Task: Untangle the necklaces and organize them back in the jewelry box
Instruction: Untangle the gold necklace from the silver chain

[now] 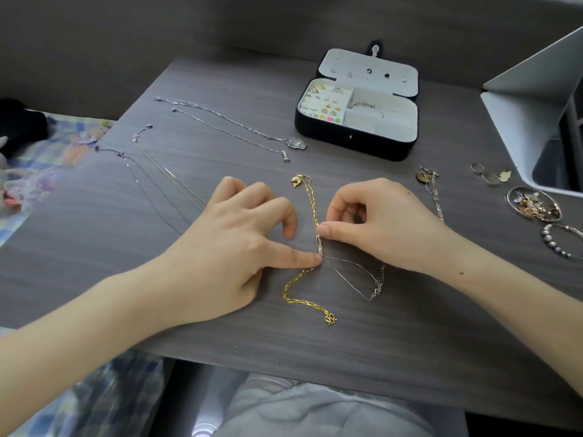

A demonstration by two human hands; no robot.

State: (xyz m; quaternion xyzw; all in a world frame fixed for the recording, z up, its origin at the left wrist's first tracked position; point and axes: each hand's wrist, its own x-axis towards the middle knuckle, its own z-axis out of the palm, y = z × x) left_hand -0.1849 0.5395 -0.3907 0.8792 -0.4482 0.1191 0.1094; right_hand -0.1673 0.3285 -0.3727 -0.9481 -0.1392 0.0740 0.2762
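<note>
Thumb of left hand [233,247] presses the gold chain [310,197]; right hand [388,222] pinches it above.

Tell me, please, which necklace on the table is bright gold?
The chunky-linked necklace between the left hand and right hand; the others are silvery or much finer.

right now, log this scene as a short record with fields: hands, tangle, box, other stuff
left hand: thumb presses the tangle onto the table
right hand: pinches the gold necklace just above
tangle: gold necklace and silver chain twisted together
jewelry box: open, beyond the hands, rings inside
laid out: thin silver necklaces, far left
</note>
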